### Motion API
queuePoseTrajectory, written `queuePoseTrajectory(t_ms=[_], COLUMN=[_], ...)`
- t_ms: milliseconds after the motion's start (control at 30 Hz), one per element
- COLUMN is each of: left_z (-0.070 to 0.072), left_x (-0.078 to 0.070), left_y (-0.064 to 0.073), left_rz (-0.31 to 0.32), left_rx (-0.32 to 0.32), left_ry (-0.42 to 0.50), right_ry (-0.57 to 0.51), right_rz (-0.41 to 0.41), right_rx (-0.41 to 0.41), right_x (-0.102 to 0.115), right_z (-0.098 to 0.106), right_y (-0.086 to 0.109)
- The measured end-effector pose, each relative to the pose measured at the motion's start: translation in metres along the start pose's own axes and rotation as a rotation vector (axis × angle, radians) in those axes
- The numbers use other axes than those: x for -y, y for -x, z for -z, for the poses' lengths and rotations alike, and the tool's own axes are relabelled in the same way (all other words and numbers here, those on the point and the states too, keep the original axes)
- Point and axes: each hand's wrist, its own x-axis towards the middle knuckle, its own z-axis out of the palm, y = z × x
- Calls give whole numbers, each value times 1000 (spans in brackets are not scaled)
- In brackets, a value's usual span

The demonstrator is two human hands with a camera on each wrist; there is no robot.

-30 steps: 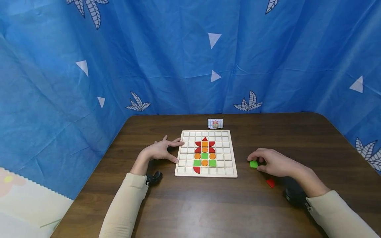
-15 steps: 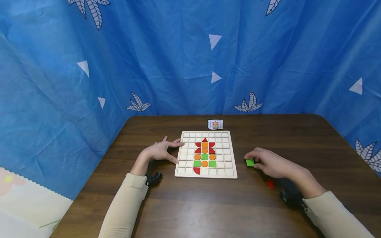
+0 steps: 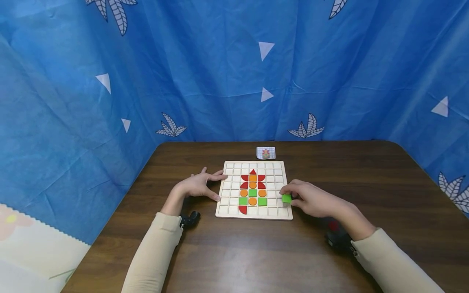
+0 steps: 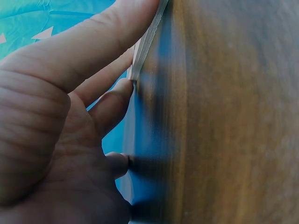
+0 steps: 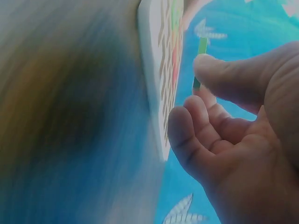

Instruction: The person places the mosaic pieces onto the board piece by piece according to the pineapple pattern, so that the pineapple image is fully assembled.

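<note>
My right hand (image 3: 316, 199) pinches a green square tile (image 3: 286, 198) between thumb and fingers, over the right edge of a white grid board (image 3: 272, 167). In the right wrist view the green tile (image 5: 202, 46) stands edge-on above the thumb tip, beside the tilted-looking board (image 5: 152, 51). On the board lie red quarter-round pieces (image 3: 242, 210), a red triangle (image 3: 253, 172), orange discs (image 3: 253, 201), an orange square (image 3: 253, 178) and green squares (image 3: 262, 201). My left hand (image 3: 194, 185) rests at the board's left edge, its spread thumb and fingers touching the rim.
A small card (image 3: 266, 153) with a printed coloured grid pattern lies behind the board. A loose red piece (image 3: 333, 225) is on the brown table (image 3: 234, 252), near the right wrist camera (image 3: 337, 240). A blue curtain (image 3: 227, 81) hangs behind the table.
My right hand has moved left with the green tile, from the table at the right to over the board's right edge. My left hand has stayed put.
</note>
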Motion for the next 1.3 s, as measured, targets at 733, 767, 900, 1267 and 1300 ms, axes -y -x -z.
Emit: queuePoseTrajectory(t_ms=[733, 767, 900, 1267, 1300], left_z=[0, 0, 1, 1, 0], left_x=[0, 0, 0, 0, 0], left_y=[-2, -2, -1, 0, 0], left_rz=[2, 2, -2, -6, -4], left_rx=[3, 3, 4, 0, 0], left_ry=[-3, -4, -8, 8, 5], right_ry=[54, 61, 75, 70, 69], right_rz=[136, 135, 143, 125, 122], right_rx=[35, 28, -1, -14, -12], right_x=[58, 59, 61, 67, 67], right_z=[-46, -48, -52, -54, -54], right_y=[-43, -43, -44, -47, -47])
